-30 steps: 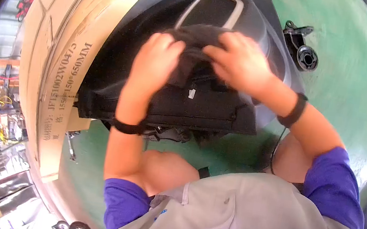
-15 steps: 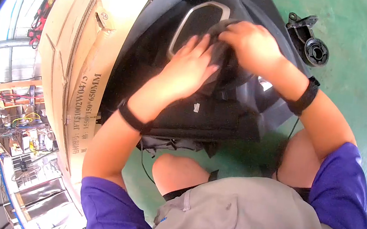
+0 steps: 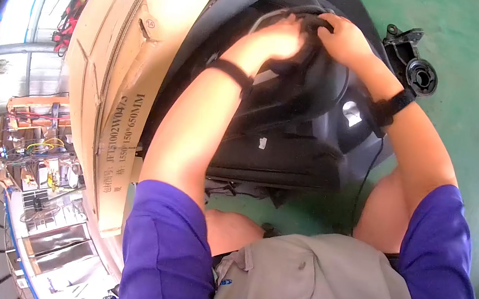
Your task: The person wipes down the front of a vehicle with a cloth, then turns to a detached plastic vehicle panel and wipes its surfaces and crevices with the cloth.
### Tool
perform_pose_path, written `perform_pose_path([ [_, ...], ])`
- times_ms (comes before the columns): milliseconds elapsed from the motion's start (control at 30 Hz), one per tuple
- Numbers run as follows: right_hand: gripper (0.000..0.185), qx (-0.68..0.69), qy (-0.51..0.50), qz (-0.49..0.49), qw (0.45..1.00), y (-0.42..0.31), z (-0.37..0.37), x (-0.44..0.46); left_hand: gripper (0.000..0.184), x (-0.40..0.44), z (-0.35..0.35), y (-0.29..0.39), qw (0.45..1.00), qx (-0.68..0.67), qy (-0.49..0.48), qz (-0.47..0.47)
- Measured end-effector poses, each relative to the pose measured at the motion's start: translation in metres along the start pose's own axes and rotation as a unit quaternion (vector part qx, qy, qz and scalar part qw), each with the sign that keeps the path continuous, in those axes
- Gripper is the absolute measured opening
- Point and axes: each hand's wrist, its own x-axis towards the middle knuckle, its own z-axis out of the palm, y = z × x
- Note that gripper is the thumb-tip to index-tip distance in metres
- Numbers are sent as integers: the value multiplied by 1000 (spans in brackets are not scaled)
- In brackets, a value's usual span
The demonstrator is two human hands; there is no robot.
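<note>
A large glossy black molded panel [image 3: 289, 151], which looks like a vehicle body part, lies in front of me. My right hand [image 3: 347, 40] is at its far part, fingers curled and closed around the edge of a dark curved piece [image 3: 325, 91]; its exact kind I cannot make out. Just left of it, my left hand [image 3: 282, 37] reaches over the same dark area, blurred, its fingertips partly lost against the black. A silver-edged trim frame [image 3: 265, 22] shows partly behind my left hand. A small white label [image 3: 263, 143] sits on the panel's near part.
A tall printed cardboard box [image 3: 130, 71] stands close along the panel's left side. On the green floor [image 3: 458, 139] to the right lies a black bracket with a round ring [image 3: 421, 76]. Shelves of cluttered parts [image 3: 42, 145] stand at far left.
My left hand has moved forward and up, its forearm now covering more of the panel. My right hand has shifted slightly away and right. The silver-edged frame is now mostly hidden.
</note>
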Motion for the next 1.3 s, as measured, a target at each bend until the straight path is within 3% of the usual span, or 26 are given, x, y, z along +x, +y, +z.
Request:
perform_pose_path([
  [67,33,-51,-37,-60,996,-18,-18,-6,55,-26,0,3,999,-37,-8,17],
  [133,30,-106,-56,-110,987,-31,-26,-17,51,-57,21,-3,996,-48,64,45],
  [233,24,-60,-183,-121,974,-63,-40,-33,49,-100,25,1,994,-59,70,55],
  [433,21,-3,-212,-176,961,-78,-54,-42,47,-109,12,6,986,74,95,115],
  [600,28,-40,-120,-130,984,-55,-46,-25,47,-42,19,-23,974,109,121,157],
  [700,39,-64,-66,-117,989,-45,-36,-22,42,-8,14,-22,991,80,87,65],
  [833,61,-29,-123,-42,991,-18,-19,-6,39,39,16,-37,991,46,107,73],
  [867,66,10,-152,-4,988,-9,-14,-2,37,46,9,-36,995,64,62,43],
  [933,78,68,-197,60,976,-5,-16,6,37,61,11,-49,998,22,61,-2],
  [1067,78,154,-173,75,970,5,-9,20,41,57,6,-52,993,-62,87,-60],
  [1167,64,284,-166,115,937,3,-15,26,50,66,27,-81,988,-71,100,-95],
  [1200,58,321,-169,119,924,7,-10,29,59,58,18,-71,985,-66,54,-148],
  [1233,56,317,-197,120,920,3,-14,28,58,55,22,-73,984,-59,66,-155],
  [1300,55,111,-190,-2,975,0,-14,24,56,46,28,-76,982,-38,75,-169],
])
